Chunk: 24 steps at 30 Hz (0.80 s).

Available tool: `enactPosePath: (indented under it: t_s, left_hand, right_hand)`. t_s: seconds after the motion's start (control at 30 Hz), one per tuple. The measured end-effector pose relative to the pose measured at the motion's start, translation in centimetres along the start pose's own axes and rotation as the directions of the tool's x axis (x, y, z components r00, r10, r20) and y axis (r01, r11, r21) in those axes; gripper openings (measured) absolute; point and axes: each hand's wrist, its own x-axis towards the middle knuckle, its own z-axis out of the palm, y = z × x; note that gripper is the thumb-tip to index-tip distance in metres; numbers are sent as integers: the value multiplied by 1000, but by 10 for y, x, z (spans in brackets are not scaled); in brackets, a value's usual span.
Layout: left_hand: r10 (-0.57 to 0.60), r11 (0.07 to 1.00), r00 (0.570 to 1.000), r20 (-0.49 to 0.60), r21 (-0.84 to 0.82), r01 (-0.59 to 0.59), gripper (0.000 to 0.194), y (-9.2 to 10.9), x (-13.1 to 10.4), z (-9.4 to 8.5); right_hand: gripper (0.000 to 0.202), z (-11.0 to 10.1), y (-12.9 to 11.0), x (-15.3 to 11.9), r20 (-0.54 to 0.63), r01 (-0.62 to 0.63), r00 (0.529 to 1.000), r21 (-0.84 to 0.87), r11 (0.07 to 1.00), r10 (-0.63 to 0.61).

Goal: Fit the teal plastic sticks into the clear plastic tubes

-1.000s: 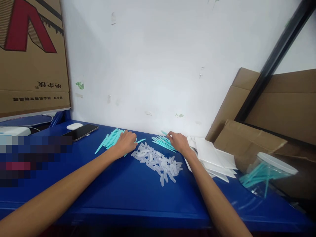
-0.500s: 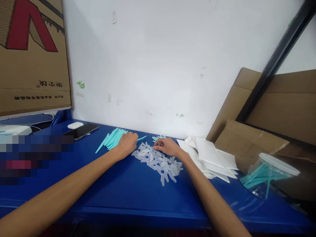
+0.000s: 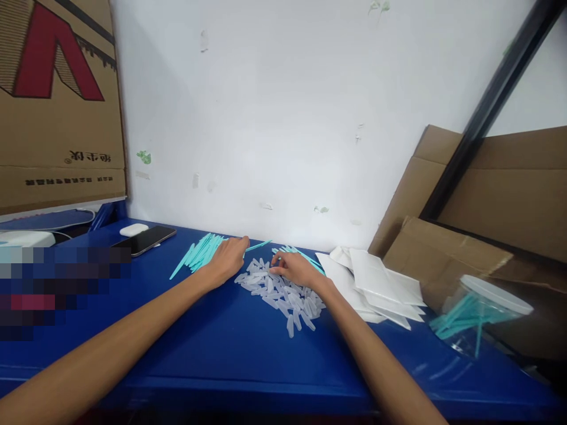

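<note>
My left hand (image 3: 228, 257) is closed around a slim turquoise stick (image 3: 259, 245), whose end sticks out to the right past the fingers. Under and beside that hand lies a bundle of similar turquoise sticks (image 3: 195, 257). Over the back of a heap of small translucent, tapered plastic pieces (image 3: 283, 301), my right hand (image 3: 296, 268) hovers with curled fingers; thumb and fingertips look a little apart, with nothing clearly visible between them. Behind this hand lie more turquoise sticks (image 3: 305, 255), partly hidden by it.
White paper packets (image 3: 376, 277) lie to the right on the blue table (image 3: 212, 348). A clear jar with a white lid (image 3: 498, 293) holds more turquoise sticks. On the left are a phone (image 3: 153, 239) and a white case (image 3: 133, 229). Cardboard (image 3: 443, 248) leans at the right.
My right hand has shifted slightly left and down over the translucent pieces, its fingers less ring-shaped. More of the sticks behind it shows. My left hand stays nearly in place with its stick.
</note>
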Motion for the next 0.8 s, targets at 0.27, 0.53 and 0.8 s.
enactPosePath:
  t_s: [0.27,0.53,0.8]
  left_hand:
    - [42,998,997,-69,-53,-46,36,-6,6,9]
    - [68,996,993,-93,-45,-72,30,-5,8,14]
    - [54,997,994,-94,-53,-59,30,-4,7,10]
  right_hand:
    - [31,-9,-2,-4,24,-45,999,-159,986,49]
    - [18,-7,-16,-4,18,-14,1000,-97,995,16]
    - [15,-10,-20,-5,-137,29,990,-61,998,-37]
